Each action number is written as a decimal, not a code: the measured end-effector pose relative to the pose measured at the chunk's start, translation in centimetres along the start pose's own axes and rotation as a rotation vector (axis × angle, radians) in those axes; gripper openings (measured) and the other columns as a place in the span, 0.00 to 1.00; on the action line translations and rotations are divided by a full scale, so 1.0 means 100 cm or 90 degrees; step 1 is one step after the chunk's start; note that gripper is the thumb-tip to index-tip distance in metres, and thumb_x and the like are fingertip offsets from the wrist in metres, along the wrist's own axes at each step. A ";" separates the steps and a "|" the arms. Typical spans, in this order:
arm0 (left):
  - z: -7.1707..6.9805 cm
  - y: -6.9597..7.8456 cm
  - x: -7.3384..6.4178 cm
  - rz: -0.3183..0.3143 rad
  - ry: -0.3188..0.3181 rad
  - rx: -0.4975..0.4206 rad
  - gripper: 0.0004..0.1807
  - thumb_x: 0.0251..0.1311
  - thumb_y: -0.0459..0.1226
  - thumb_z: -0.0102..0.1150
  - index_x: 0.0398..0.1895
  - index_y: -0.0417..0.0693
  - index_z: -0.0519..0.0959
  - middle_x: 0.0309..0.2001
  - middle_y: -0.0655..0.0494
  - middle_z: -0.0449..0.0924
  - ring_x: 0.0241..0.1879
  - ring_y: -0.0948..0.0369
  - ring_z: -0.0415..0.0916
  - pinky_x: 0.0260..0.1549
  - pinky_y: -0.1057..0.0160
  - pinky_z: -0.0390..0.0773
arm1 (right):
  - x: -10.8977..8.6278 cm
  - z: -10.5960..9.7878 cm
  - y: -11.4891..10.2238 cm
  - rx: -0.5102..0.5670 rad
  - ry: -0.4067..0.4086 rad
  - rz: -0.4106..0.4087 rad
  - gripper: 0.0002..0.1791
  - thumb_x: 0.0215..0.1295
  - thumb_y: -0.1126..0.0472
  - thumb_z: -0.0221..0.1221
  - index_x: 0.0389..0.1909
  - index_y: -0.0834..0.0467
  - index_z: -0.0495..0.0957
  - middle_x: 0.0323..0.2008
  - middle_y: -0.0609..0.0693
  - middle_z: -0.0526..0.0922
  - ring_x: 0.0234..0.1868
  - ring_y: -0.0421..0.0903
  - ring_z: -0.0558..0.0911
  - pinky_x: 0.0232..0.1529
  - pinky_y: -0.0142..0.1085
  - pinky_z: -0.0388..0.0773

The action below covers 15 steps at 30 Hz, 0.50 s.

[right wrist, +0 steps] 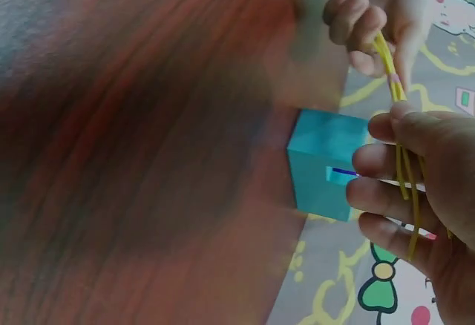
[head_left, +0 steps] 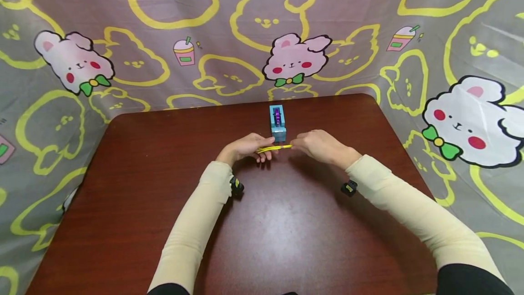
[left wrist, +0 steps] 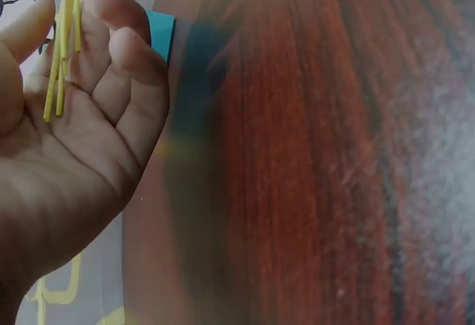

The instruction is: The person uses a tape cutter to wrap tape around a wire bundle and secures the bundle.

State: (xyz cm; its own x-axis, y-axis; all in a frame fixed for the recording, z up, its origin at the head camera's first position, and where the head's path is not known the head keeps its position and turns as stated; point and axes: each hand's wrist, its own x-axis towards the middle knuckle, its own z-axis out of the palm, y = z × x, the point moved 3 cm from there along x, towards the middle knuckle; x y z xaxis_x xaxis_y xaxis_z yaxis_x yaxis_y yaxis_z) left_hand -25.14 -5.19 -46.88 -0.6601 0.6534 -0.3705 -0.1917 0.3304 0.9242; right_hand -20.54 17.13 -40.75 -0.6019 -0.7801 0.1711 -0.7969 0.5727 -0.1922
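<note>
The left arm (head_left: 194, 229) and right arm (head_left: 413, 208) angled inward; the left hand (head_left: 249, 145) and right hand (head_left: 320, 146) pinched, near each other.

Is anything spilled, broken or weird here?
Nope, nothing looks wrong. The blue tape dispenser stands upright on the table, and the left hand and right hand hold yellow strands, whose ends are just uneven.

one bundle (head_left: 283, 147), one tape dispenser (head_left: 279, 132)

Yellow strands (right wrist: 389, 61) seem part-hidden by the right hand (right wrist: 451, 169).
</note>
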 end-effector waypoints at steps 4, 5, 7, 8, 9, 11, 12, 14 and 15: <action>0.003 0.001 0.000 0.003 -0.012 0.000 0.26 0.77 0.48 0.50 0.49 0.31 0.84 0.26 0.51 0.83 0.23 0.61 0.76 0.26 0.63 0.76 | -0.003 0.003 0.000 -0.036 0.016 -0.009 0.05 0.66 0.64 0.66 0.40 0.58 0.87 0.26 0.45 0.81 0.24 0.40 0.75 0.28 0.38 0.77; 0.003 0.001 -0.001 0.004 -0.014 0.002 0.25 0.76 0.47 0.50 0.49 0.31 0.84 0.26 0.51 0.83 0.24 0.60 0.76 0.27 0.62 0.76 | -0.004 0.004 -0.001 -0.043 0.019 -0.012 0.05 0.65 0.65 0.67 0.41 0.58 0.87 0.27 0.45 0.81 0.24 0.40 0.75 0.28 0.38 0.78; 0.004 0.002 -0.002 0.008 -0.016 0.015 0.24 0.76 0.46 0.52 0.48 0.31 0.84 0.25 0.52 0.82 0.24 0.60 0.75 0.27 0.62 0.76 | -0.005 0.004 0.000 -0.054 0.020 -0.020 0.06 0.64 0.66 0.67 0.41 0.58 0.87 0.28 0.46 0.82 0.24 0.40 0.76 0.28 0.38 0.78; 0.004 0.002 -0.003 0.010 -0.016 0.022 0.23 0.76 0.45 0.52 0.48 0.30 0.84 0.25 0.52 0.81 0.24 0.60 0.75 0.28 0.62 0.77 | -0.005 0.005 0.000 -0.058 0.021 -0.023 0.06 0.64 0.66 0.67 0.41 0.58 0.88 0.28 0.46 0.83 0.25 0.40 0.77 0.29 0.38 0.78; 0.005 0.003 -0.003 0.014 -0.015 0.029 0.23 0.76 0.45 0.52 0.48 0.30 0.84 0.25 0.52 0.80 0.25 0.60 0.75 0.28 0.62 0.77 | -0.004 0.005 0.000 -0.062 0.022 -0.025 0.06 0.64 0.66 0.67 0.41 0.57 0.88 0.28 0.46 0.83 0.25 0.40 0.77 0.29 0.38 0.78; 0.005 0.005 -0.005 0.023 -0.008 0.041 0.22 0.75 0.44 0.53 0.47 0.30 0.84 0.24 0.52 0.79 0.25 0.60 0.75 0.28 0.61 0.77 | -0.004 0.004 0.001 -0.070 0.023 -0.025 0.06 0.64 0.66 0.67 0.41 0.57 0.88 0.30 0.46 0.85 0.26 0.41 0.79 0.31 0.39 0.78; 0.006 0.006 -0.005 0.029 -0.003 0.046 0.22 0.75 0.43 0.53 0.47 0.30 0.84 0.24 0.52 0.79 0.25 0.60 0.74 0.28 0.62 0.76 | -0.003 0.003 0.001 -0.070 0.023 -0.024 0.06 0.65 0.65 0.68 0.41 0.56 0.88 0.30 0.46 0.85 0.27 0.42 0.80 0.31 0.40 0.78; 0.006 0.008 -0.007 0.042 0.008 0.051 0.21 0.75 0.42 0.54 0.46 0.29 0.84 0.23 0.51 0.78 0.24 0.60 0.74 0.28 0.62 0.75 | 0.000 0.001 0.002 -0.060 0.021 -0.016 0.06 0.65 0.64 0.67 0.41 0.56 0.88 0.32 0.46 0.87 0.29 0.42 0.83 0.33 0.42 0.79; 0.006 0.010 -0.007 0.049 0.017 0.053 0.20 0.74 0.41 0.55 0.46 0.29 0.84 0.23 0.51 0.78 0.24 0.60 0.73 0.27 0.62 0.75 | 0.001 0.000 0.003 -0.047 0.017 -0.010 0.06 0.65 0.63 0.67 0.42 0.56 0.88 0.33 0.46 0.87 0.31 0.42 0.84 0.35 0.43 0.80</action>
State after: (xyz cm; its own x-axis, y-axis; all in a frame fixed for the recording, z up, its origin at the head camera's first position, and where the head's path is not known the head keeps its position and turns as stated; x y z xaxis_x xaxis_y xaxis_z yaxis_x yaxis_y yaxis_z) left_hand -24.44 -4.94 -45.80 -0.6894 0.6617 -0.2946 -0.0784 0.3361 0.9385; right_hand -20.87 17.22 -40.77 -0.5899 -0.7825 0.1993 -0.8071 0.5787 -0.1172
